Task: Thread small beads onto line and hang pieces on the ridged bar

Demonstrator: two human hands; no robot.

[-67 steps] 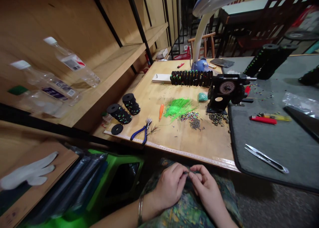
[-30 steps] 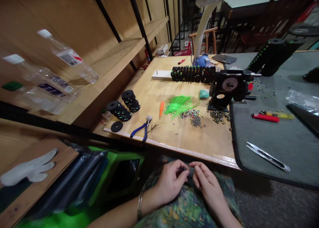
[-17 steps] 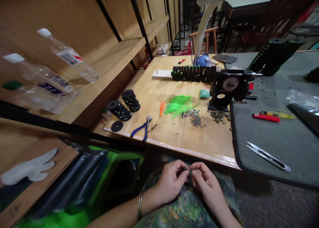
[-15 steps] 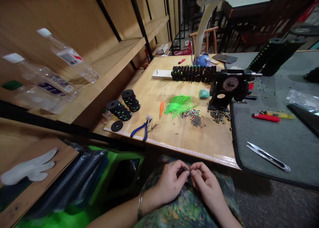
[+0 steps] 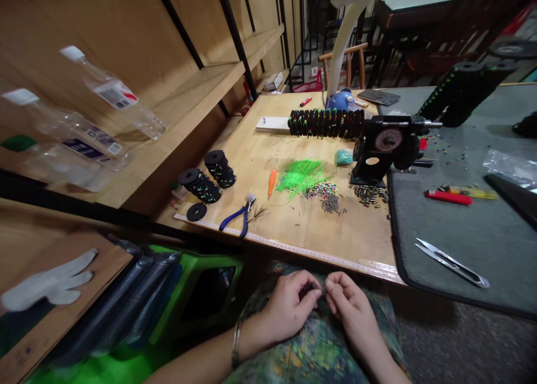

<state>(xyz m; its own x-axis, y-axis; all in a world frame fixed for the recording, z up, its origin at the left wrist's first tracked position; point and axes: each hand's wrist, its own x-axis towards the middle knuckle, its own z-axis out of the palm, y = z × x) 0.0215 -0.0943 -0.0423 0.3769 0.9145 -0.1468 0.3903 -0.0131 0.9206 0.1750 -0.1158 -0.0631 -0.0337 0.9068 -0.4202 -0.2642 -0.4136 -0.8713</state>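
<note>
The left hand (image 5: 289, 308) and right hand (image 5: 352, 311) rest side by side in the lap, just before the desk (image 5: 302, 244); on it, pliers (image 5: 235, 222) lie near the front edge, foam spools (image 5: 200, 187) to their left and behind; a bench winder (image 5: 388, 143) stands far back (at the desk's right corner); snips (image 5: 452, 271) lie on the cutting mat (image 5: 461, 244) to the right; bottles (image 5: 113, 93) stand on the shelf (image 5: 168, 115) to the left.

My plywood workbench (image 5: 356, 238) carries stacks of black discs (image 5: 199, 185), blue-handled pliers (image 5: 235, 223), an orange-handled tool (image 5: 272, 183), bright green strands (image 5: 301, 177), loose beads (image 5: 321, 191) and a black dial-faced machine (image 5: 380, 149). A measuring tape (image 5: 285, 244) runs along its front edge. Beside it, a grey mat (image 5: 461, 233) holds thread snips (image 5: 452, 270) and a red lighter (image 5: 447, 197).
</note>
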